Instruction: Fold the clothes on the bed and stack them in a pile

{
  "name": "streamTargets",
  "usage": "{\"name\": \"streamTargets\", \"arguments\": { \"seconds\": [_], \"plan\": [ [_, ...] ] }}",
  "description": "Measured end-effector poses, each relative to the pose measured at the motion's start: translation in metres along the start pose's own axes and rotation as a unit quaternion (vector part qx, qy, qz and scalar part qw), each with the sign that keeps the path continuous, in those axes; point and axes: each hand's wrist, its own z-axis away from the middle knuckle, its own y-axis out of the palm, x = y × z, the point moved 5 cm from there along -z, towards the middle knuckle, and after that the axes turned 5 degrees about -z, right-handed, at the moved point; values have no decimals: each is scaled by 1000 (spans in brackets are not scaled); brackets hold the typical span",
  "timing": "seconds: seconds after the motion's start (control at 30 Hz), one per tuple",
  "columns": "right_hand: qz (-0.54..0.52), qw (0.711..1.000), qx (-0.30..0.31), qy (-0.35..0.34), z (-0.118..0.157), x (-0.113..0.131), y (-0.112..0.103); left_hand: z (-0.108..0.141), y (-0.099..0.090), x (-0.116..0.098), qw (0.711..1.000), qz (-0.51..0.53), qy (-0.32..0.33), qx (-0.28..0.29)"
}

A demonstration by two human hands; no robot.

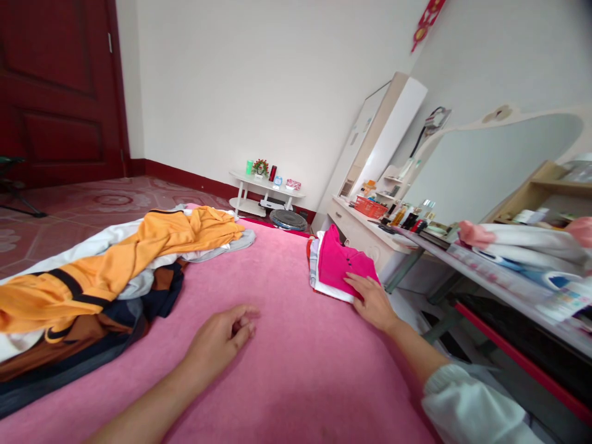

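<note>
A magenta shirt (345, 262), folded, with small dark buttons, lies on top of a stack of folded clothes at the right edge of the pink bed cover (287, 364). My right hand (370, 301) rests on the shirt's near edge, fingers spread, gripping nothing. Over the middle of the cover is my left hand (225, 338), empty, its fingers loosely curled and apart. To its left spreads a heap of loose clothes, with an orange garment (139, 250) with black bands on top and white, grey, brown and navy pieces under it.
Beyond the bed, a small white table (266, 180) holds a flower pot and cans. A dresser (342, 213) with a red basket (370, 207), bottles and a mirror (490, 163) stands at the right. A shelf-like table (490, 271) runs along the right side. The dark red door (60, 92) is at the left.
</note>
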Motion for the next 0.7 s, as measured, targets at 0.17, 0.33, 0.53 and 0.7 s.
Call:
{"name": "streamTargets", "arguments": {
  "seconds": [0.17,0.33,0.53,0.7],
  "plan": [
    [-57,997,42,14,-2,-2,5,1,-1,-4,1000,-1,1,5],
    [-62,997,26,23,5,-4,-7,2,-3,-6,1000,8,7,-1],
    [-23,994,36,105,-6,-2,-14,1,0,-3,1000,-4,6,4],
    [-19,986,-29,162,-76,-17,-25,-1,2,1,1000,9,-9,10]
  ]
}}
